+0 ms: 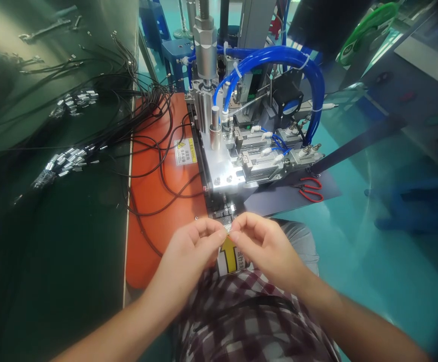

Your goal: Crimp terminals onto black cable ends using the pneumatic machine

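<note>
My left hand (pixel 200 241) and my right hand (pixel 258 241) meet fingertip to fingertip just in front of the machine's metal track (pixel 224 213). Both are closed in a pinch. A tiny pale, shiny piece (pixel 227 229) shows between the fingertips, too small and too covered to name. Right below the hands is a white label with a yellow arrow (pixel 229 255). Beyond them stands the machine (pixel 219 166), with a bright metal plate, cylinders and blue air hoses (pixel 279 53).
An orange board (pixel 151 201) at the left carries loose black cables (pixel 162 171) and a warning sticker (pixel 186 152). Bundles of cables with silver connector ends (pixel 66 163) lie on the dark green table (pixel 72 261). Red-handled pliers (pixel 311 190) rest on a grey plate (pixel 275 198) at the right.
</note>
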`<action>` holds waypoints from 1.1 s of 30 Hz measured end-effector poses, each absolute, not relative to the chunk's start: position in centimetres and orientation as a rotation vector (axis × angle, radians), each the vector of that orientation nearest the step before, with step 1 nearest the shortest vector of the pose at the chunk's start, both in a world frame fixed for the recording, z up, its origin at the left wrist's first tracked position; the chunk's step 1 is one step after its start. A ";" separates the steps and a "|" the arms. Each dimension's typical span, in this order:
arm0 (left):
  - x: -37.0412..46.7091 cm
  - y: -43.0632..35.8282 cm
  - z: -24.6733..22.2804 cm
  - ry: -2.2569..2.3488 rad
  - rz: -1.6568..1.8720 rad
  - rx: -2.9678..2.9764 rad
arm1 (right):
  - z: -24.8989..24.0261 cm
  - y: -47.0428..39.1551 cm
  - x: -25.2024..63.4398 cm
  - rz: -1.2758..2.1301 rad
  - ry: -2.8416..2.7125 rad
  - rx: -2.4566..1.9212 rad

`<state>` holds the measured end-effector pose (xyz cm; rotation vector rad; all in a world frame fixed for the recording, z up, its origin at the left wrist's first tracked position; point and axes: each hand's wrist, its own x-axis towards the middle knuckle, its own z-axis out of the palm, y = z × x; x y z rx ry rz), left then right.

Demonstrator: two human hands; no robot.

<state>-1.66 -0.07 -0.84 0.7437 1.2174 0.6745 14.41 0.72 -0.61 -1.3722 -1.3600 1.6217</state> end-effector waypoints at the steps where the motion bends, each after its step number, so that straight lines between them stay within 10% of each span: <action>1: -1.7 -0.1 -0.9 1.231 0.674 0.763 | -0.6 0.7 14.5 1.621 -1.365 -1.377; 33: -1.7 -0.3 -0.9 1.306 0.604 0.911 | -0.6 1.3 14.6 1.490 -1.504 -1.412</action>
